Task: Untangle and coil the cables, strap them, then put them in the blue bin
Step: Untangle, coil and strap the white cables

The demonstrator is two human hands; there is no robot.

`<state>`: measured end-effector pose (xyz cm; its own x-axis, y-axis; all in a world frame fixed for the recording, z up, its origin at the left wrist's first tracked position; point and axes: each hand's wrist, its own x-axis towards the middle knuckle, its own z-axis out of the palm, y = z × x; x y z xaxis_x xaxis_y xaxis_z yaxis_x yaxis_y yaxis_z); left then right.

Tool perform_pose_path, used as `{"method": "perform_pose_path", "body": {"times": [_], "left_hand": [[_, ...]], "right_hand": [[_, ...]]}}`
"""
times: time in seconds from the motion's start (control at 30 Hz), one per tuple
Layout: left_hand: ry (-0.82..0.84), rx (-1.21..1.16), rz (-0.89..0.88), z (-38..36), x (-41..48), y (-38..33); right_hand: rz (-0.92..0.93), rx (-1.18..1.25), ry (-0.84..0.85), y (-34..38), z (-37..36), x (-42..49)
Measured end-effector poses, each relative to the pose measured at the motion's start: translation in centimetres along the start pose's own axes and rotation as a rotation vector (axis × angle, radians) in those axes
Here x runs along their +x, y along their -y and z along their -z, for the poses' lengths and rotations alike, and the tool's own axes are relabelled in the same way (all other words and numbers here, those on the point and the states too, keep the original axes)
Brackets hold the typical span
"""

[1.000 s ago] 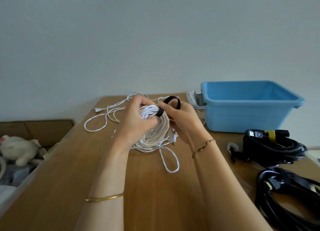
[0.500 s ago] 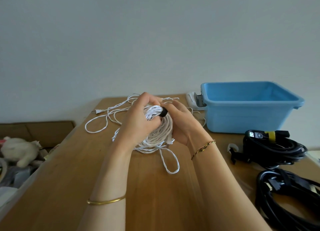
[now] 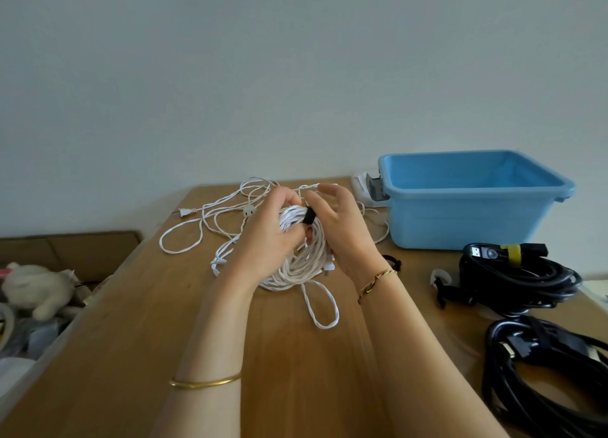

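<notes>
A coil of white cable point(image 3: 301, 261) is held above the wooden table point(image 3: 131, 339) at its middle. My left hand point(image 3: 266, 233) grips the coil's left side. A black strap point(image 3: 309, 215) is wrapped tight around the top of the coil. My right hand point(image 3: 339, 227) holds the coil's right side, its thumb pressing at the strap and its upper fingers spread. One loose loop hangs from the coil onto the table toward me. The blue bin point(image 3: 473, 200) stands at the back right and looks to hold nothing.
More white cable with a plug point(image 3: 186, 211) lies loose at the table's far left. Two black cable coils point(image 3: 519, 276) point(image 3: 546, 381) lie at the right, the far one with a yellow strap. Loose straps point(image 3: 441, 284) sit beside them. A soft toy point(image 3: 39, 288) lies left of the table.
The black strap stood up as an open loop in my right hand; it is now wound tight around the white coil. My right fingers have spread apart above it.
</notes>
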<state>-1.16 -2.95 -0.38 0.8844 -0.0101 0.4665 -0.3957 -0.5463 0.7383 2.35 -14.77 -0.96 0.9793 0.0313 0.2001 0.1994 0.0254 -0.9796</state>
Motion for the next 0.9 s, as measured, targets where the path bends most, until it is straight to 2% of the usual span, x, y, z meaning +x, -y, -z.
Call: {"method": "perform_pose_path", "body": {"times": [0.3, 0.5, 0.63, 0.9], "left_hand": [[0.019, -0.182, 0.156, 0.3, 0.1, -0.4], [0.018, -0.456, 0.263, 0.3, -0.1, -0.7], [0.03, -0.499, 0.263, 0.3, -0.2, -0.9], [0.066, -0.377, 0.186, -0.1, 0.1, -0.9]], "right_hand": [[0.117, -0.153, -0.002, 0.6, 0.3, -0.1], [0.179, -0.135, -0.018, 1.2, 0.2, -0.2], [0.19, -0.121, -0.009, 1.3, 0.2, -0.4], [0.188, -0.097, -0.015, 1.1, 0.8, -0.3]]}}
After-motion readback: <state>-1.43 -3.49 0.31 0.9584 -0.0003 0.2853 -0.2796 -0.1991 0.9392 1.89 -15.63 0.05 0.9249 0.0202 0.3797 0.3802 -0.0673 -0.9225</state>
